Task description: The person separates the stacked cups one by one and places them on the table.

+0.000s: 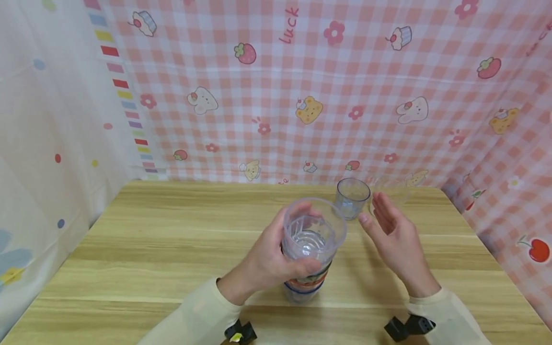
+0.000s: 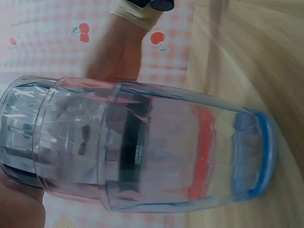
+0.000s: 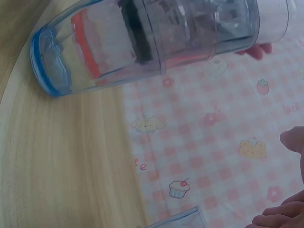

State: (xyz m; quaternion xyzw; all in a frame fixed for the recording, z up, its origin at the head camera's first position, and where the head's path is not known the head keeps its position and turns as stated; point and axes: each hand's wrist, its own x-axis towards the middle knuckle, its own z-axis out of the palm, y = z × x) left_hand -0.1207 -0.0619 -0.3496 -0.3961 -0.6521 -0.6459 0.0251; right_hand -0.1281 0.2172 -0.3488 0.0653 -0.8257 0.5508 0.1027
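My left hand point(image 1: 276, 256) grips a tall stack of nested clear cups point(image 1: 316, 239), its fingers and thumb round the upper part. Dark, red and blue bands show through the walls, and the lowest cup has a blue base point(image 2: 266, 154). Whether that base touches the table I cannot tell. To the right, my right hand point(image 1: 396, 237) is held with fingers straight and thumb apart, nothing in its grasp. Just behind its fingertips stands a very faint clear cup point(image 1: 394, 189), partly hidden. Beside it is a clear cup with a blue-purple rim point(image 1: 352, 199).
The wood-grain table point(image 1: 172, 249) spreads under both hands. A pink checked cloth point(image 1: 267, 81) hangs along its back edge and the right side, and a white dotted cloth point(image 1: 56, 143) hangs at the left.
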